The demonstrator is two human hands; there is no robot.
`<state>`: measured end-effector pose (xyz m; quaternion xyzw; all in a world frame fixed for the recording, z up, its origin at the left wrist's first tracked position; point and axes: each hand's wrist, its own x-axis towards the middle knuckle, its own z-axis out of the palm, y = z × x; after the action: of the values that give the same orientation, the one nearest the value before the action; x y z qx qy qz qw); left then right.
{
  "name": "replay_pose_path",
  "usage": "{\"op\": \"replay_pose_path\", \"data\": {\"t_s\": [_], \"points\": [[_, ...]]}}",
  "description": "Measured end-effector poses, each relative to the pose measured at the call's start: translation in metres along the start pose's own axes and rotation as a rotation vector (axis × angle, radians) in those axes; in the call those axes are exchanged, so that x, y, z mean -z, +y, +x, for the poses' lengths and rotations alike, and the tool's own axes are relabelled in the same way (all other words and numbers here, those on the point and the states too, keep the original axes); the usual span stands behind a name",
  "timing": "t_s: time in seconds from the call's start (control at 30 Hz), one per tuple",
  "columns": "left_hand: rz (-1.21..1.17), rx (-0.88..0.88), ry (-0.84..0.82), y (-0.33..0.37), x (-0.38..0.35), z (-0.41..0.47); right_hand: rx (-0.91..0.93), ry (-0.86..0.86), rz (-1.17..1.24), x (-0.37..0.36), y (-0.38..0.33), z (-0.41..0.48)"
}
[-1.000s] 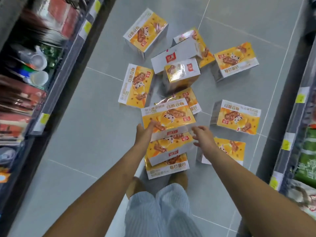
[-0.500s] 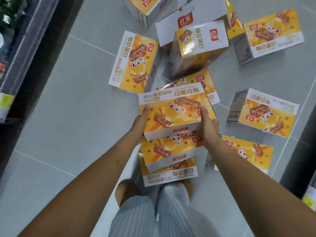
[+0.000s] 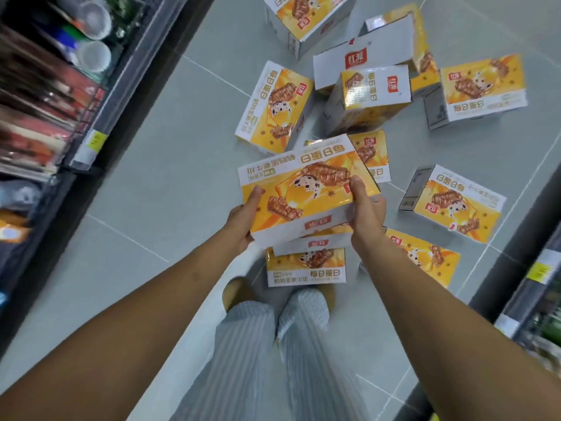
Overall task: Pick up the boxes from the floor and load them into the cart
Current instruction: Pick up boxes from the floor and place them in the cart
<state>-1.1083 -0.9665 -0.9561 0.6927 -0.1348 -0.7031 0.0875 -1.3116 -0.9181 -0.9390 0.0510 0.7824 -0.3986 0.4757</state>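
Several yellow-and-white snack boxes lie scattered on the grey tiled floor [image 3: 170,189]. I hold one box [image 3: 303,189] flat between both hands, above a small stack of two more boxes [image 3: 306,267] just in front of my feet. My left hand [image 3: 243,220] grips its left end, my right hand [image 3: 365,211] its right end. Other boxes lie at the left [image 3: 274,107], the right [image 3: 455,202] and the far side [image 3: 482,89]. No cart is in view.
Store shelving [image 3: 100,101] with packaged goods and yellow price tags runs along the left. Another shelf edge [image 3: 537,268] lines the right. My striped trouser legs [image 3: 273,360] and shoes stand at the bottom centre of the narrow aisle.
My hands closed on the two ends of the top box of the stack and lifted it up off the boxes beneath.
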Motion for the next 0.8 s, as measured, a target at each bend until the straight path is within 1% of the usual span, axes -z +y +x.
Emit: {"op": "replay_pose_path", "data": {"t_s": [0.07, 0.17, 0.2, 0.3, 0.33, 0.43, 0.57, 0.63, 0.7, 0.8], "points": [[0.010, 0.009, 0.018, 0.004, 0.009, -0.033, -0.022, -0.038, 0.005, 0.003, -0.006, -0.025], [0.000, 0.015, 0.043, 0.009, 0.032, -0.100, -0.037, -0.034, -0.035, 0.007, -0.027, -0.086], [0.000, 0.013, 0.055, 0.010, 0.037, -0.119, -0.036, -0.043, -0.016, 0.007, -0.033, -0.100], [-0.075, -0.023, 0.083, 0.013, 0.061, -0.184, -0.059, -0.079, 0.001, 0.004, -0.060, -0.166], [-0.100, -0.027, 0.095, 0.013, 0.069, -0.206, -0.069, -0.108, -0.010, 0.001, -0.073, -0.199], [-0.198, -0.061, 0.155, 0.007, 0.087, -0.255, -0.090, -0.245, -0.016, -0.003, -0.085, -0.262], [-0.304, -0.112, 0.248, -0.006, 0.103, -0.310, -0.152, -0.455, -0.155, -0.007, -0.078, -0.307], [-0.396, -0.124, 0.290, -0.020, 0.112, -0.338, -0.170, -0.530, -0.239, -0.012, -0.075, -0.334], [-0.506, -0.115, 0.300, -0.033, 0.117, -0.361, -0.150, -0.572, -0.309, -0.017, -0.071, -0.359], [-0.729, -0.144, 0.327, -0.064, 0.127, -0.402, -0.036, -0.637, -0.457, -0.022, -0.068, -0.411]]}}
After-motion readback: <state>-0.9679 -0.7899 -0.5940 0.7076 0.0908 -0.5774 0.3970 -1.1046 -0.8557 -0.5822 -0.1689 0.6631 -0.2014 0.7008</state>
